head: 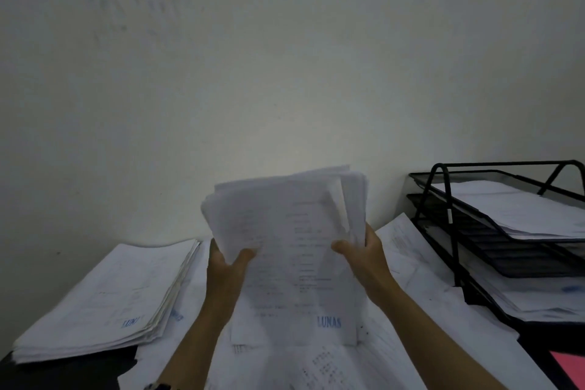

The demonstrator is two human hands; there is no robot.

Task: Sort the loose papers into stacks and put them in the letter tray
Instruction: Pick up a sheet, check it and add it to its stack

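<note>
I hold a thick bundle of printed papers (291, 247) upright in front of me, its bottom edge resting on the loose sheets (316, 364) spread over the desk. My left hand (226, 266) grips the bundle's left edge and my right hand (364, 256) grips its right edge, thumbs on the front sheet. The front sheet bears a blue "LUNAS" stamp. A black mesh letter tray (449, 196) with stacked tiers stands at the right; its upper and bottom tiers hold papers.
A neat stack of papers (104, 304) lies on the desk at the left. More sheets (408, 250) lie between the bundle and the tray. A pink sheet (569, 367) shows at the bottom right corner. A plain wall rises behind the desk.
</note>
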